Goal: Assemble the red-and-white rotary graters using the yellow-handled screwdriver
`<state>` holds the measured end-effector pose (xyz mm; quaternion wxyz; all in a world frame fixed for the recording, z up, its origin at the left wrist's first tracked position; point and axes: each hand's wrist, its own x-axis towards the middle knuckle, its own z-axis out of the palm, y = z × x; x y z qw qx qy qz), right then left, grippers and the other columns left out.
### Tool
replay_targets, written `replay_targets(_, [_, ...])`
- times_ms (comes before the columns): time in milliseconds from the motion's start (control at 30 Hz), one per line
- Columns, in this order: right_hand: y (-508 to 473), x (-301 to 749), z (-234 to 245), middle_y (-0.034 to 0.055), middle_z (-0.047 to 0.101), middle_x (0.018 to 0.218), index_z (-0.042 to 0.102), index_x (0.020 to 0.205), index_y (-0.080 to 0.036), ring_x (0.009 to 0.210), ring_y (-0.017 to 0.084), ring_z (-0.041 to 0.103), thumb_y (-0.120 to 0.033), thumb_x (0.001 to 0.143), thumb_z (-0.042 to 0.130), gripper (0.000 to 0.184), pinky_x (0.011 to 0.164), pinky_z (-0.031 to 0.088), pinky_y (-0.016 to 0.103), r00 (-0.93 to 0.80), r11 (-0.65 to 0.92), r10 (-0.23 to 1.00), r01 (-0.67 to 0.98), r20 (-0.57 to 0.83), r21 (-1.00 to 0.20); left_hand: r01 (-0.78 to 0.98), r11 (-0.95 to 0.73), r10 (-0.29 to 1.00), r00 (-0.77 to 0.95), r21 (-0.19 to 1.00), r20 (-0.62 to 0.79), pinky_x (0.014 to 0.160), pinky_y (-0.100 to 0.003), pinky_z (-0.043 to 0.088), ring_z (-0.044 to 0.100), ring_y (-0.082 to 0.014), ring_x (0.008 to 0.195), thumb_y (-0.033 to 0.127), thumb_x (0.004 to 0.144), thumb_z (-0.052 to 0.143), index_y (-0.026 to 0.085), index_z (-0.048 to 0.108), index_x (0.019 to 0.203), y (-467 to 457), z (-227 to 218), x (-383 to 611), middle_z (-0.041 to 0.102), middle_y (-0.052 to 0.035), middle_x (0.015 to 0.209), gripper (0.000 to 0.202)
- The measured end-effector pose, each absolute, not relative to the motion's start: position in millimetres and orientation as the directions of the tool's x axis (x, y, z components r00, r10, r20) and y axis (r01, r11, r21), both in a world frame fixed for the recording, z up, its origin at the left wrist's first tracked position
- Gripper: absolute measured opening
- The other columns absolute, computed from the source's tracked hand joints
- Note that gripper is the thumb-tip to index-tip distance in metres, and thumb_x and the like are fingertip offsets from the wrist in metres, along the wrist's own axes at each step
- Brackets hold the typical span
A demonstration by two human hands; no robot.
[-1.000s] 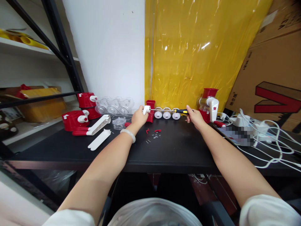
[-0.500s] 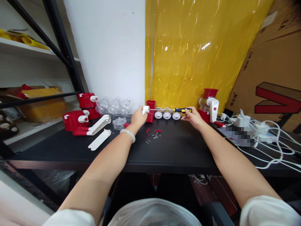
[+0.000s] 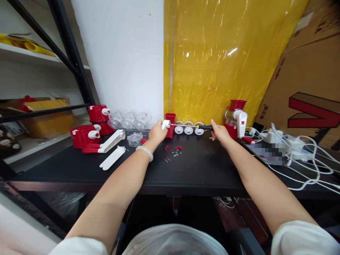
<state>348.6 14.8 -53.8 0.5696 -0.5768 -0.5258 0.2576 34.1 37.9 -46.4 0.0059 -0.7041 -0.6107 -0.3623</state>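
My left hand (image 3: 157, 133) is closed around a small white plastic part (image 3: 166, 124), its hollow end facing right. In my right hand (image 3: 221, 134) is the dark handle of a screwdriver (image 3: 205, 127), held level. The shaft reaches left, and its tip meets or enters the white part's opening; the exact tip is hidden. Behind the white part stands a red plastic housing (image 3: 170, 117). Behind the shaft is a row of white-rimmed round drums (image 3: 188, 129). Below my hands lie small red pieces (image 3: 178, 147) and several loose screws (image 3: 175, 154) on the black table (image 3: 191, 173).
Red housings (image 3: 84, 136), a white crank arm with a red handle (image 3: 113, 141), a white cover (image 3: 113, 158) and clear plastic cups (image 3: 130, 120) stand left. An assembled red-and-white grinder (image 3: 240, 122), a phone (image 3: 268, 153) and tangled white cables (image 3: 313, 163) lie right.
The screwdriver handle has tilted slightly down at its right end, and my right hand has shifted its grip on it. The white part has moved slightly right.
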Motion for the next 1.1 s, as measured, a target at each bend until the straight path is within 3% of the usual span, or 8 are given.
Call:
replay_targets(100, [15,344,-51,-0.0012,0.051,0.042,0.049,0.073,-0.023,0.035,0.016,0.053,-0.071,0.083,0.046,0.050,0.040,0.050,0.030,0.320,0.140,0.925,0.216,0.205,-0.966,0.862,-0.266,0.850,-0.001,0.431,0.527,0.064,-0.030,0.044,0.064,-0.0242,0.081,0.035,0.084,0.051,0.026,0.052,0.101,39,-47,34,0.069,-0.0052,0.090,0.020])
replay_targets(200, [13,339,-49,-0.0044,0.058,0.053,0.042,0.090,-0.025,0.039,0.014,0.057,-0.055,0.091,0.043,0.030,0.044,0.052,0.028,0.224,0.131,0.964,0.061,0.142,-0.989,0.861,-0.251,0.854,-0.018,0.442,0.521,0.064,-0.030,0.044,0.064,-0.0243,0.082,0.034,0.083,0.051,0.026,0.052,0.102,40,-47,32,0.069,-0.0052,0.091,0.020])
replay_targets(267, [11,337,-48,-0.0066,0.061,0.061,0.037,0.095,-0.027,0.045,0.013,0.060,-0.043,0.089,0.049,0.022,0.051,0.055,0.029,0.150,0.167,0.976,-0.031,0.160,-0.985,0.860,-0.234,0.857,-0.038,0.453,0.514,0.065,-0.031,0.044,0.065,-0.0242,0.083,0.034,0.084,0.050,0.026,0.052,0.103,41,-47,31,0.069,-0.0055,0.093,0.021])
replay_targets(333, [10,338,-49,-0.0071,0.063,0.068,0.036,0.097,-0.027,0.050,0.012,0.063,-0.038,0.084,0.058,0.028,0.056,0.057,0.029,0.099,0.229,0.970,-0.082,0.221,-0.970,0.860,-0.226,0.857,-0.049,0.458,0.513,0.066,-0.031,0.045,0.065,-0.0245,0.084,0.034,0.084,0.050,0.025,0.051,0.103,42,-47,31,0.069,-0.0058,0.094,0.021])
replay_targets(533, [13,343,-52,-0.0038,0.066,0.071,0.044,0.091,-0.024,0.057,0.011,0.066,-0.052,0.076,0.069,0.040,0.061,0.056,0.027,0.102,0.347,0.934,-0.015,0.344,-0.938,0.865,-0.217,0.862,-0.047,0.452,0.505,0.067,-0.032,0.046,0.065,-0.0252,0.084,0.034,0.084,0.051,0.025,0.053,0.104,40,-46,31,0.069,-0.0061,0.093,0.022])
replay_targets(900, [16,350,-56,-0.0042,0.041,0.033,0.050,0.063,-0.022,0.032,0.013,0.046,-0.071,0.082,0.050,0.053,0.053,0.053,0.031,0.222,0.270,0.909,0.331,0.352,-0.904,0.877,-0.242,0.858,-0.006,0.415,0.513,0.067,-0.030,0.045,0.065,-0.0238,0.083,0.035,0.086,0.048,0.025,0.054,0.106,39,-46,32,0.069,-0.0061,0.092,0.023])
replay_targets(1000, [16,346,-54,-0.0038,0.049,0.041,0.048,0.071,-0.023,0.036,0.014,0.052,-0.064,0.083,0.054,0.043,0.049,0.052,0.031,0.259,0.267,0.905,0.273,0.338,-0.924,0.882,-0.244,0.857,0.001,0.404,0.515,0.068,-0.030,0.046,0.065,-0.0234,0.084,0.033,0.086,0.049,0.025,0.053,0.107,39,-47,33,0.069,-0.0059,0.093,0.023])
replay_targets(1100, [15,343,-52,-0.0054,0.061,0.063,0.043,0.090,-0.026,0.048,0.015,0.062,-0.052,0.079,0.064,0.035,0.051,0.055,0.030,0.204,0.308,0.926,0.085,0.319,-0.948,0.883,-0.232,0.862,-0.007,0.407,0.506,0.070,-0.031,0.047,0.065,-0.0235,0.086,0.032,0.086,0.049,0.025,0.053,0.109,39,-47,32,0.069,-0.0062,0.095,0.024])
